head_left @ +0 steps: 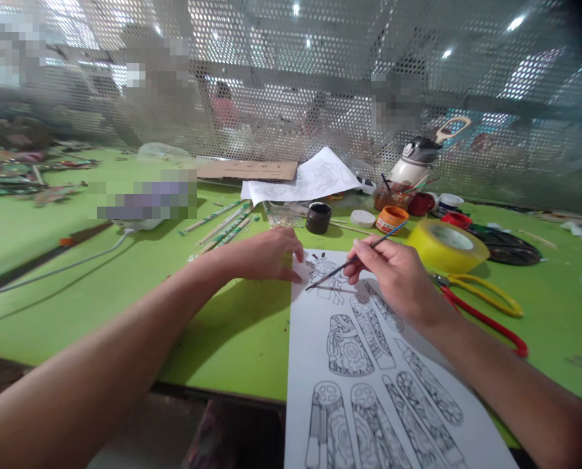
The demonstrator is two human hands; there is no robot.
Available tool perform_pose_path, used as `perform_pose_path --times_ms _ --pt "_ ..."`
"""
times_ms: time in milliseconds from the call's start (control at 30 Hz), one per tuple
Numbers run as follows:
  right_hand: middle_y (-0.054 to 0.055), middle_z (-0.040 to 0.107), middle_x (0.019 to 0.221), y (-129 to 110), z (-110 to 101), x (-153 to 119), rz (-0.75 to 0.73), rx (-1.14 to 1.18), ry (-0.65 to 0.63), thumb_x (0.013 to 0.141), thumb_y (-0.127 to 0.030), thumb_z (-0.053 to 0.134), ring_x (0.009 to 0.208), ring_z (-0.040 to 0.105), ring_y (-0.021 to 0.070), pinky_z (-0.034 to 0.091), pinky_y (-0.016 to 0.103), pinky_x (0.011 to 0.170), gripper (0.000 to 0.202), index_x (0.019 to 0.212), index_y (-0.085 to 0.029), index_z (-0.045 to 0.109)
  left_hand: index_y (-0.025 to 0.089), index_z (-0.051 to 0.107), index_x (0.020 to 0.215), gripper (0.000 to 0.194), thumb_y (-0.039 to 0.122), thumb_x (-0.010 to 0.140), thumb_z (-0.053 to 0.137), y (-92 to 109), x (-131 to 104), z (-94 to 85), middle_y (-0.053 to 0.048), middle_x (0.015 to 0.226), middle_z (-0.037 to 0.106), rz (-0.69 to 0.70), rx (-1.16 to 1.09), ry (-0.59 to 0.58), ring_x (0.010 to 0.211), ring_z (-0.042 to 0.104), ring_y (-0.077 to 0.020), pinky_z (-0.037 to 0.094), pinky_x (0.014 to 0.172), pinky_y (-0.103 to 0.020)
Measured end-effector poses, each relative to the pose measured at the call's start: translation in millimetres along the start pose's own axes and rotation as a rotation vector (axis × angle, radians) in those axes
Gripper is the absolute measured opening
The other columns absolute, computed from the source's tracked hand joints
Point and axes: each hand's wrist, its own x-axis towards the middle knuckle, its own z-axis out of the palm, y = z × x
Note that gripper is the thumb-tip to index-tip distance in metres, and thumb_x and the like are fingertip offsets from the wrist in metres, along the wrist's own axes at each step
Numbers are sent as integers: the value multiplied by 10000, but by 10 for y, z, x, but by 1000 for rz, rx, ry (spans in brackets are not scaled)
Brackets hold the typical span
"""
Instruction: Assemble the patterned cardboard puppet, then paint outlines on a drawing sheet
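Note:
My right hand (388, 267) grips a thin paintbrush (337, 268) with a blue handle end. Its dark tip points down and left at the line drawing near the top of a white printed sheet (307, 345). Black-outlined patterned shapes cover the sheet, and a few small parts at its top are filled in black. At the sheet's upper left edge lies my left hand (271, 254), thumb apart from the fingers, holding nothing, with fingertips on the paper. Just beyond the sheet stands an open jar of black paint (319, 217). Whether the brush tip touches the paper, I cannot tell.
Right of the sheet are a yellow tape roll (447, 245) and scissors-like cutters (481, 303) with red and yellow handles. An orange paint jar (392, 219), a dark palette (506, 245) and a white bottle (410, 163) stand behind. Thin sticks (227, 228) and cardboard (246, 170) lie left.

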Motion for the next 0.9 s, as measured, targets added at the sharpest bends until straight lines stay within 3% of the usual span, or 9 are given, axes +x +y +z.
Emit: perform_pose_path --times_ms 400,900 --pt "45 656 675 31 -75 36 -23 39 40 894 -420 541 593 634 152 508 302 604 287 797 -157 608 201 660 1004 361 457 750 662 -16 -6 8 -85 1045 568 1 -2 3 969 517 -205 385 863 -297" --pt "55 664 695 -46 -15 -6 3 71 -75 902 -357 541 625 646 159 526 302 610 250 777 -151 607 156 666 1007 328 373 762 683 35 -15 -19 -94 1027 552 -1 -11 -3 934 514 -193 391 866 -284"
